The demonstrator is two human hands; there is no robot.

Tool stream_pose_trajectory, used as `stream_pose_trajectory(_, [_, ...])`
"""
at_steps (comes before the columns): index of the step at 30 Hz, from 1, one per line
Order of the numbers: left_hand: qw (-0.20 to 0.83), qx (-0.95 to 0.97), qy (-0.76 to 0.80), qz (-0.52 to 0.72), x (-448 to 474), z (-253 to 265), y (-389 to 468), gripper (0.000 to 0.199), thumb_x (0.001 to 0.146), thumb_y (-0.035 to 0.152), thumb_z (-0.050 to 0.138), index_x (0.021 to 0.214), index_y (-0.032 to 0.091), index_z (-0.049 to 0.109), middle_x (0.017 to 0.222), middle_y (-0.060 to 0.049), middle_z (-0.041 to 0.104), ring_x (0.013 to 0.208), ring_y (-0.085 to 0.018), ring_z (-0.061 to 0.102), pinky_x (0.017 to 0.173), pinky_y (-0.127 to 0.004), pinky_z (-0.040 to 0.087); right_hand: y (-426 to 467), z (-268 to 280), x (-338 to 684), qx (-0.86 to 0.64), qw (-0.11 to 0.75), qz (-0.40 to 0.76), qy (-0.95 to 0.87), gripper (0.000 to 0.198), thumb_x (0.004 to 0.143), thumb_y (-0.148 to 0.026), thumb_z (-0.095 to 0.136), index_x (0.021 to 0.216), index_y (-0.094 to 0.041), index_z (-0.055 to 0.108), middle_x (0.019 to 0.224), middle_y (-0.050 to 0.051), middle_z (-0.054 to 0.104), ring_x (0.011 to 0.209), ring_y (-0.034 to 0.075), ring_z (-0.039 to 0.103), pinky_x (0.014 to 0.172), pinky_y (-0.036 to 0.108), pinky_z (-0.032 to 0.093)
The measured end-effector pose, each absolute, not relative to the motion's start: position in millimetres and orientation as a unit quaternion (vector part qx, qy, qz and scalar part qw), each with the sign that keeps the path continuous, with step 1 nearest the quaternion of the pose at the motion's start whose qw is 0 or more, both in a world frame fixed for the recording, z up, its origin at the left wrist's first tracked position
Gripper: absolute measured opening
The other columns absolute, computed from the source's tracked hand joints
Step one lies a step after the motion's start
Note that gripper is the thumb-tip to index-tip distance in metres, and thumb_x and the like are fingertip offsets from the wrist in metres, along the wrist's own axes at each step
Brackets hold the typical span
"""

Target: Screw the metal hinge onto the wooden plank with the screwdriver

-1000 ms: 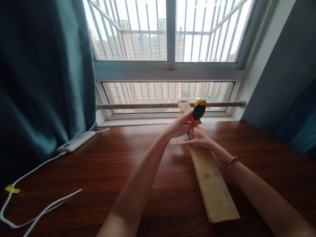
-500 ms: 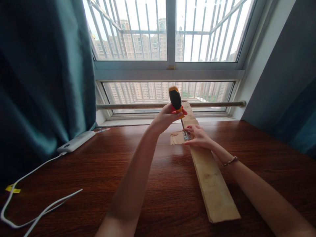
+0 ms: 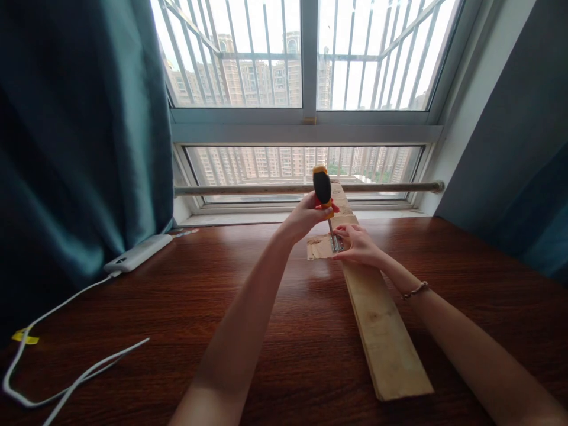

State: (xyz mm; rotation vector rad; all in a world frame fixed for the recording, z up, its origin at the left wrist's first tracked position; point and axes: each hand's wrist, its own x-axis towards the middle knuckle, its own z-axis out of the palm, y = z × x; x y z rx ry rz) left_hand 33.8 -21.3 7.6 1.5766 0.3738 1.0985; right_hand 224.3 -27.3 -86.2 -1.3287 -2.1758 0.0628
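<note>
Shifted slightly right and downward since the earlier view, the screwdriver (image 3: 322,184), yellow-and-black handled, slants its thin shaft toward a silvery metal plate (image 3: 339,244), the left hand (image 3: 309,215) clamped around it. The plate lies on pale, knotted wood (image 3: 384,331) near the desk's (image 3: 155,302) far edge, where the right hand (image 3: 360,246) rests, thumb and forefinger apart.

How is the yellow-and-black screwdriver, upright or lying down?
The screwdriver is nearly upright, slightly tilted: handle up in the left hand, metal shaft pointing down toward the small silver metal plate.
</note>
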Motion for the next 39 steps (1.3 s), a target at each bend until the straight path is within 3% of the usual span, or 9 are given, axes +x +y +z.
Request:
stream_pose_trajectory(15, [0.53, 0.686, 0.181, 0.465, 38, 8, -24, 0.025, 0.061, 0.025, 0.074, 0.074, 0.014, 0.056, 0.073, -0.001, 0.057, 0.073, -0.014, 0.057, 0.069, -0.029, 0.041, -26, -87, 224, -0.504, 0.291, 0.029, -0.813, 0.065, 0.054, -0.055, 0.074, 0.11, -0.027, 0.056, 0.12, 0.004, 0.056, 0.112, 0.029, 0.047, 0.095, 0.045, 0.035])
stream_pose_trajectory(20, [0.479, 0.696, 0.23, 0.483, 38, 10, -25, 0.028, 0.054, 0.027, 0.079, 0.068, 0.013, 0.059, 0.064, 0.002, 0.055, 0.061, -0.01, 0.051, 0.061, -0.027, 0.041, -28, -85, 224, -0.5, 0.291, 0.033, -0.815, 0.063, 0.056, -0.053, 0.074, 0.11, -0.027, 0.055, 0.117, 0.003, 0.059, 0.11, 0.028, 0.048, 0.095, 0.044, 0.035])
stream_pose_trajectory(26, [0.472, 0.688, 0.254, 0.489, 34, 14, -28, 0.034, 0.048, 0.021, 0.081, 0.074, 0.012, 0.061, 0.064, 0.001, 0.059, 0.062, -0.013, 0.055, 0.062, -0.03, 0.044, -28, -85, 224, -0.499, 0.293, 0.032, -0.815, 0.063, 0.056, -0.052, 0.075, 0.11, -0.027, 0.054, 0.117, 0.003, 0.059, 0.109, 0.027, 0.047, 0.095, 0.045, 0.034])
stream_pose_trajectory(33, [0.517, 0.669, 0.215, 0.489, 37, 13, -30, 0.027, 0.054, 0.006, 0.065, 0.076, 0.015, 0.052, 0.068, -0.001, 0.061, 0.07, -0.016, 0.059, 0.064, -0.03, 0.043, -27, -87, 225, -0.5, 0.291, 0.03, -0.815, 0.062, 0.055, -0.052, 0.075, 0.11, -0.028, 0.056, 0.118, 0.003, 0.058, 0.11, 0.028, 0.048, 0.095, 0.046, 0.035])
stream_pose_trajectory(36, [0.543, 0.637, 0.198, 0.511, 49, 6, -28, 0.016, 0.056, 0.009, 0.058, 0.068, 0.016, 0.049, 0.064, 0.001, 0.056, 0.065, -0.013, 0.055, 0.065, -0.029, 0.042, -27, -86, 225, -0.497, 0.297, 0.024, -0.815, 0.063, 0.056, -0.054, 0.074, 0.11, -0.027, 0.057, 0.117, 0.004, 0.057, 0.108, 0.028, 0.049, 0.094, 0.044, 0.037])
stream_pose_trajectory(39, [0.564, 0.6, 0.179, 0.538, 62, -1, -29, 0.017, 0.058, 0.014, 0.058, 0.067, 0.018, 0.045, 0.061, 0.004, 0.049, 0.059, -0.009, 0.05, 0.063, -0.027, 0.042, -26, -87, 224, -0.494, 0.304, 0.021, -0.815, 0.064, 0.055, -0.055, 0.073, 0.109, -0.024, 0.057, 0.114, 0.006, 0.058, 0.106, 0.027, 0.05, 0.093, 0.043, 0.039])
